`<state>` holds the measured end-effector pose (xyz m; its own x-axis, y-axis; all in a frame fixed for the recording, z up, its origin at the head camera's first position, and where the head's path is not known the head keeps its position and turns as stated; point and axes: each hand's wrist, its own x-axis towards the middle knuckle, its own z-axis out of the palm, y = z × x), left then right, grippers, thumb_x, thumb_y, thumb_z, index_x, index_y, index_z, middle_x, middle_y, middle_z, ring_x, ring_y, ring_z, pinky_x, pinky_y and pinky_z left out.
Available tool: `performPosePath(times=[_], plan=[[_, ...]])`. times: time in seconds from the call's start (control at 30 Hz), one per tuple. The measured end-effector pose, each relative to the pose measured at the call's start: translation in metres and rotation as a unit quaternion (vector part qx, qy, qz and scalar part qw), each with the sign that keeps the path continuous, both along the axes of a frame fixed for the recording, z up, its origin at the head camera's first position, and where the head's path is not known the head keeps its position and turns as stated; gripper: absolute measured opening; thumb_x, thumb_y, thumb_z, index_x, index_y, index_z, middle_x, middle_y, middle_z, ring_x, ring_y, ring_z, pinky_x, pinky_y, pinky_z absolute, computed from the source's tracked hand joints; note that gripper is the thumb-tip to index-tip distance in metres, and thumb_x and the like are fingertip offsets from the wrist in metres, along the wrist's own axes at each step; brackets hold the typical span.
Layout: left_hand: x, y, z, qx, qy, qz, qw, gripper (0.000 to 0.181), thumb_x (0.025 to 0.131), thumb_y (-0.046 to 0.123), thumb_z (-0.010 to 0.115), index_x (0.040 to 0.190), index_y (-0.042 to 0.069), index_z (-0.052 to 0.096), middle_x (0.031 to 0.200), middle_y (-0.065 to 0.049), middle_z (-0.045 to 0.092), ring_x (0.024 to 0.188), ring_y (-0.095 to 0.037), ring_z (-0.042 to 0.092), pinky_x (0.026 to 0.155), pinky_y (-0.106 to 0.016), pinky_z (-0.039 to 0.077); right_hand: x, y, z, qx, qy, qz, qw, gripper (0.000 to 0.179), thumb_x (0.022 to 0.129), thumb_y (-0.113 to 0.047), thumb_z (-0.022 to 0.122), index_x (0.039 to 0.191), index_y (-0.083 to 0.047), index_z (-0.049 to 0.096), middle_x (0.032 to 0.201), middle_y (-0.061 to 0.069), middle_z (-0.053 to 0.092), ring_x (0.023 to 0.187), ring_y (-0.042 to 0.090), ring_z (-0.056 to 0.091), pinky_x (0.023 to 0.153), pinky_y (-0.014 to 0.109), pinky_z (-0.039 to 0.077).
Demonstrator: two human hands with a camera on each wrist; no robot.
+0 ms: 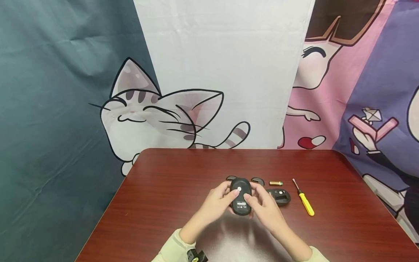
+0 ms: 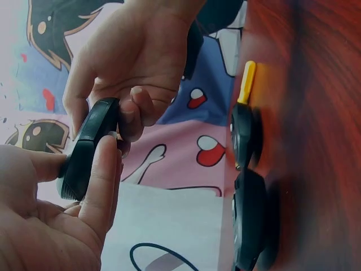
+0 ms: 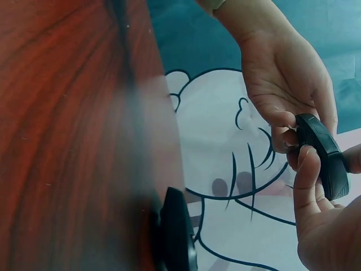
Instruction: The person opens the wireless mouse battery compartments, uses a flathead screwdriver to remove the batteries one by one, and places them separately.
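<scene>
Pale sleeves point(image 1: 173, 247) lie nearest; beyond them, left hand point(image 1: 212, 203) and right hand point(image 1: 266, 209) jointly pinch the black mouse point(image 1: 241, 199), underside up, raised over the surface point(image 1: 147, 203). Judged advisable: balanced thumb pressure, opposing fingers firm, mouse kept steady.

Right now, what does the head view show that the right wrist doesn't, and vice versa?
Of the two, the head view alone shows the yellow screwdriver, battery and label on the held mouse; the right wrist view alone shows the ridges on the mouse's edge. Both show the left hand and right hand holding the mouse, the table and the cat print.
</scene>
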<state>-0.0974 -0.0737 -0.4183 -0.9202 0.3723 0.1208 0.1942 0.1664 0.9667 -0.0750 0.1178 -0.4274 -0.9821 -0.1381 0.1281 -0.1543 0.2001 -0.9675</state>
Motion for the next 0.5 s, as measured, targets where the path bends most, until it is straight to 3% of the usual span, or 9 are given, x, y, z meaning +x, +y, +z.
performPosePath(times=[0.17,0.33,0.43,0.5], plan=[[0.003,0.003,-0.005,-0.017,-0.006,0.005,0.9998,0.032,0.102,0.024,0.060,0.125,0.002,0.060,0.103,-0.014,0.074,0.064,-0.012,0.069,0.059,-0.050,0.064,0.006,0.001,-0.006,-0.013,-0.012,0.003,0.9998,0.038,0.100,-0.019,0.064,0.135,-0.006,0.055,0.094,0.013,0.064,0.056,0.018,0.060,0.050,0.037,0.059],[0.004,0.003,-0.008,-0.057,0.004,0.006,0.9984,0.031,0.101,0.027,0.060,0.123,0.006,0.061,0.099,-0.007,0.075,0.064,-0.008,0.068,0.058,-0.030,0.061,0.011,0.000,-0.010,-0.024,-0.023,0.007,0.9994,0.038,0.100,-0.017,0.064,0.135,-0.005,0.055,0.093,0.013,0.064,0.055,0.019,0.059,0.048,0.038,0.059],[0.005,0.004,-0.010,-0.066,0.008,0.005,0.9978,0.030,0.102,0.030,0.059,0.122,0.008,0.061,0.094,-0.005,0.075,0.061,-0.008,0.066,0.057,-0.028,0.060,0.014,0.000,-0.012,-0.030,-0.024,0.005,0.9993,0.036,0.100,-0.016,0.064,0.133,-0.005,0.056,0.093,0.013,0.065,0.055,0.019,0.060,0.047,0.038,0.059],[0.006,0.005,-0.011,-0.062,0.001,0.001,0.9981,0.029,0.103,0.030,0.057,0.120,0.008,0.062,0.090,-0.005,0.075,0.057,-0.010,0.066,0.056,-0.034,0.062,0.015,0.000,-0.013,-0.033,-0.024,0.002,0.9992,0.035,0.099,-0.015,0.064,0.132,-0.005,0.056,0.093,0.013,0.065,0.055,0.019,0.060,0.047,0.039,0.059]])
